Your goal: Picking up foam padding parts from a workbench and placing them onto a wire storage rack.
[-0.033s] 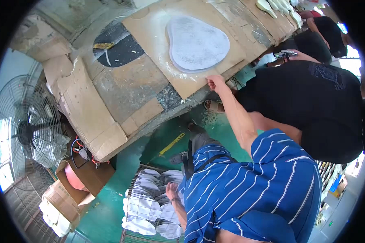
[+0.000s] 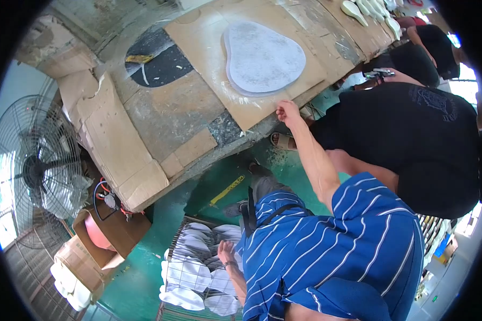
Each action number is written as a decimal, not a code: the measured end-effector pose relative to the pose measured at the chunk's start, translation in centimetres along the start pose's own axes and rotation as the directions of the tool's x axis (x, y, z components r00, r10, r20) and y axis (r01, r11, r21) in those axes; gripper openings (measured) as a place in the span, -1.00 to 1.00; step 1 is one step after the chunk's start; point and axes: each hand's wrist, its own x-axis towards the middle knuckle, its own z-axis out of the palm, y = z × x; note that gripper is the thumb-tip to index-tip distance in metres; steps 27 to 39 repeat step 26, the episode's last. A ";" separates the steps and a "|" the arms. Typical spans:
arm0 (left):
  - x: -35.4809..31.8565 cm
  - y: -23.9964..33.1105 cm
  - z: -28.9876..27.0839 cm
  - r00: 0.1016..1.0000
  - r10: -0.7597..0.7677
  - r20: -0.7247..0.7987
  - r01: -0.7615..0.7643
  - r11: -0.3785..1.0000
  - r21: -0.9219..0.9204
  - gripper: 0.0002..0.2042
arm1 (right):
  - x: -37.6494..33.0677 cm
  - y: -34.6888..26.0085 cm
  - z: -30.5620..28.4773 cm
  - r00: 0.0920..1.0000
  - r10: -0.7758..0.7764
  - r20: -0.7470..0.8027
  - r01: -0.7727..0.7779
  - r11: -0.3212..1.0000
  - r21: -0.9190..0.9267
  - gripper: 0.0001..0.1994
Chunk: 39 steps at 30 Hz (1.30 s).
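On the cardboard-covered workbench lies a stack of flat, rounded grey-white pads (image 2: 265, 59), dusty on top. My right hand (image 2: 287, 111) is at the bench's near edge, just below the pads and apart from them. Its fingers are curled together; whatever they may hold is hidden. Low down, my left hand (image 2: 226, 251) hangs at the side of a wire rack (image 2: 183, 267), its fingers loosely bent and a little apart. Several white and grey pads (image 2: 198, 273) fill that rack. I cannot tell whether the left hand touches the wire.
A large fan (image 2: 35, 171) stands at the left beside cardboard boxes (image 2: 83, 262). A black rounded sheet (image 2: 158, 59) lies on the bench. Close on my right is a person in black (image 2: 396, 144). Pale spoon-shaped pieces (image 2: 353, 12) lie at the bench's far right.
The view has shifted very slightly. Both hands and the pads otherwise keep their places.
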 end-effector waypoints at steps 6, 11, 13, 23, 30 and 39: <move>-0.1 0.0 -0.2 0.998 -0.049 -0.048 0.047 0.998 -0.029 -0.49 | -7.6 3.3 -0.6 0.976 -0.091 0.197 0.003 0.914 0.406 -0.58; 0.3 -1.4 -1.2 0.999 0.005 0.042 -0.012 0.984 0.179 -0.43 | -11.3 0.1 0.3 0.811 -0.138 0.569 -0.121 0.911 0.394 -0.36; 0.1 -1.9 -1.5 0.995 -0.098 -0.009 0.098 0.977 0.189 -0.41 | -12.1 -0.9 0.8 0.697 -0.177 0.695 -0.137 0.919 0.371 -0.31; 0.5 -2.3 -0.8 0.998 -0.051 -0.030 0.052 0.998 0.032 -0.42 | -13.3 -2.5 1.1 0.640 -0.184 0.746 -0.104 0.941 0.322 -0.34; 0.9 -2.6 -0.9 0.999 -0.032 0.026 0.032 0.999 0.007 -0.38 | -12.7 -2.6 0.7 0.699 -0.161 0.697 0.024 0.979 0.201 -0.35; 0.9 -2.6 -0.9 0.999 -0.032 0.026 0.032 0.999 0.007 -0.38 | -12.7 -2.6 0.7 0.699 -0.161 0.697 0.024 0.979 0.201 -0.35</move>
